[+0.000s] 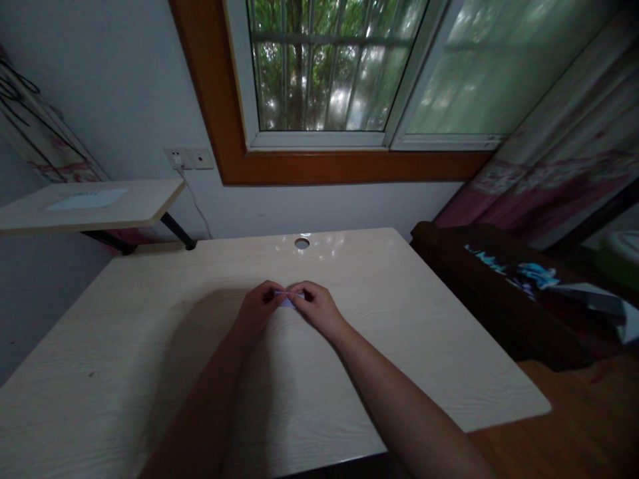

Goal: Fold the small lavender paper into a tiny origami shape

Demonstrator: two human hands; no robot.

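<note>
Both of my hands meet at the middle of a pale wooden table (pixel 150 332). Between them lies a small pale purple piece of paper (pixel 288 300), mostly hidden by the fingers. My left hand (pixel 259 306) pinches its left end with curled fingers. My right hand (pixel 317 307) pinches its right end the same way. The paper rests on or just above the tabletop; I cannot tell which.
A round cable hole (pixel 301 243) sits near the table's far edge. A small raised shelf (pixel 90 203) stands at the back left under wall sockets (pixel 190 158). A barred window is behind. A dark wooden piece of furniture (pixel 489 293) with cloths stands to the right.
</note>
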